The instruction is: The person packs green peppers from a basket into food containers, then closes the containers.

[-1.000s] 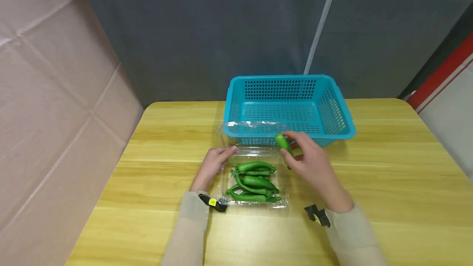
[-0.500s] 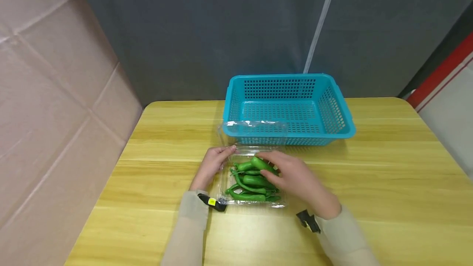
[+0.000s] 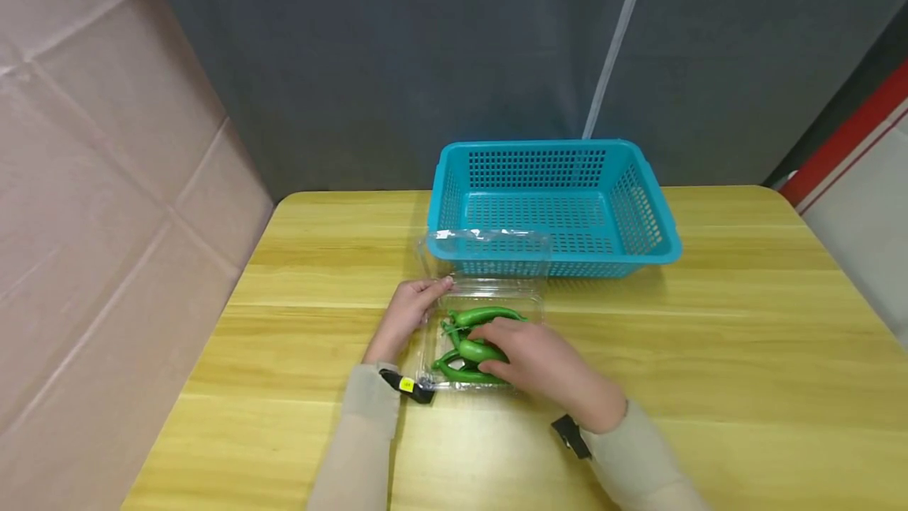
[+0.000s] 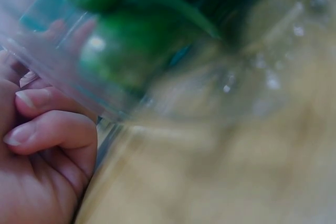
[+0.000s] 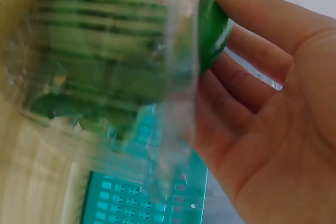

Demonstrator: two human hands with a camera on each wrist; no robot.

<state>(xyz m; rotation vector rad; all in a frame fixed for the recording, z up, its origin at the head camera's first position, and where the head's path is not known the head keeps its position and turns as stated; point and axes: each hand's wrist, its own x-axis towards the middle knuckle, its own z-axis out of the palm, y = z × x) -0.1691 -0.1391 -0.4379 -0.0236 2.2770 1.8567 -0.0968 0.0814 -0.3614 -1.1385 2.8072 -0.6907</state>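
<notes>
In the head view, a clear plastic clamshell container (image 3: pixel 429 349) lies with its lid raised and several green chili peppers (image 3: pixel 489 314) inside. My left hand (image 3: pixel 406 315) grips its left edge near the hinge, thumb over the rim. The left wrist view shows curled fingers (image 4: pixel 63 129) against the container's side. Over the container's right half is my right hand (image 3: pixel 549 357), pinching a green chili pepper (image 5: pixel 212 30) between thumb and fingers, low among the others. That hand hides some of the peppers and the container's right side.
Behind the container stands a blue-green plastic basket (image 3: pixel 670 247) with mesh walls, overlapped by the clear lid (image 3: pixel 489 247). Both sit on a wooden table (image 3: pixel 298 353). A dark grey partition (image 3: pixel 397 69) rises at the table's back edge, and a pinkish wall (image 3: pixel 120 180) at the left.
My right hand has carried the chili pepper leftward and down, from beside the container's upper right corner to among the peppers inside. The left hand has stayed on the edge.
</notes>
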